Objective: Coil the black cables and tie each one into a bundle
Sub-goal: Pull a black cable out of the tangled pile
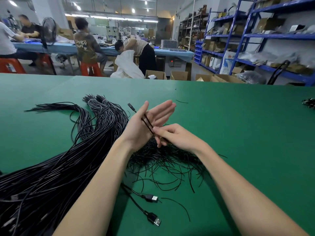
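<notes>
My left hand is held up over the green table, palm open and fingers straight. A black cable runs across that palm in two strands, its small plug end sticking out past the thumb. My right hand pinches the same cable just below the left palm. A thick mass of long black cables lies on the left of the table. Under my hands sits a heap of short black ties. Two USB plugs lie near the front.
A small dark bundle lies at the table's right edge. Beyond the table are cardboard boxes, blue shelving and several people at a blue worktable.
</notes>
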Demonstrator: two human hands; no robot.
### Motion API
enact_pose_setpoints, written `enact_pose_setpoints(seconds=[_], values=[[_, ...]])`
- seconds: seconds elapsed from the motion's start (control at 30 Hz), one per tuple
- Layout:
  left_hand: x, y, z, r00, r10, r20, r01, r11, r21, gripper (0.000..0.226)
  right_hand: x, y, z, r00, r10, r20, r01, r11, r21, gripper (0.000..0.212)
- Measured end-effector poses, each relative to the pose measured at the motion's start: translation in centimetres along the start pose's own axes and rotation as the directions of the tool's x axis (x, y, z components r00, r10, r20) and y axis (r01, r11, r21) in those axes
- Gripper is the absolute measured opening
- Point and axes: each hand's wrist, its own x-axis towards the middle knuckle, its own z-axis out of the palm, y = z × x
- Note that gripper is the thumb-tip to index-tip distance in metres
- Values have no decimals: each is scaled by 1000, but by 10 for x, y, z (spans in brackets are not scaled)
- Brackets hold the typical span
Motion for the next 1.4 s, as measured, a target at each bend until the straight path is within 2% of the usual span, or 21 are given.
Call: enact_pose_setpoints(seconds=[0.1,0.13,0.2,0.23,0.27,0.37,0.47,0.53,0.6,0.67,0.77,0.87,0.93,1.0,1.1,1.2,1.3,1.4], values=[[-5,8,-5,993,-1,117,9,997,-71,69,6,10,-8,997,71,-40,-77,981,-178,62],[-7,9,-5,989,-34,146,39,999,-35,71,8,9,-14,997,70,-45,-78,972,-222,57],[-9,6,-4,973,-154,173,133,983,128,75,15,6,-30,999,48,12,-41,944,-326,29],[-9,2,-2,963,-217,161,175,955,240,76,20,2,-39,999,48,27,-32,910,-414,22],[-8,-3,0,954,-266,137,207,917,341,77,26,-3,-48,999,46,11,-34,861,-508,24],[0,-13,3,939,-336,80,252,825,506,73,41,-20,-63,999,-44,2,33,710,-703,25],[2,-18,0,932,-361,0,300,773,560,66,48,-38,-66,985,-174,7,96,511,-854,18],[2,-23,-4,936,-338,-95,335,779,530,67,47,-49,-71,972,-232,-34,79,461,-884,20],[4,-27,-5,934,-302,-189,355,832,426,65,44,-58,-73,962,-265,-71,74,500,-863,20],[6,-26,-5,932,-272,-241,331,908,257,63,39,-66,-68,962,-261,-84,100,621,-778,23],[4,-16,-10,944,-193,-267,201,980,0,62,27,-71,-50,977,-202,-65,126,801,-585,34],[-1,-4,-15,948,-139,-286,80,975,-209,59,12,-56,-30,988,-152,-39,120,893,-434,30],[-4,2,-16,958,-121,-261,47,960,-275,58,4,-42,-21,992,-129,9,123,921,-371,32],[-5,4,-13,972,-114,-204,43,946,-322,57,-1,-27,-20,998,-59,26,64,958,-281,33],[-6,7,-9,991,-101,-91,75,965,-253,56,-4,-12,-24,989,75,128,-62,993,-102,33],[-7,5,-7,994,-107,-8,105,988,-112,55,-5,-6,-31,959,158,237,-154,987,-36,33],[-10,5,-4,984,-149,101,151,988,-15,53,-1,-5,-42,909,252,332,-235,968,-94,37],[-13,8,-2,943,-210,257,202,978,57,52,3,-10,-55,856,354,377,-247,921,-302,27]])
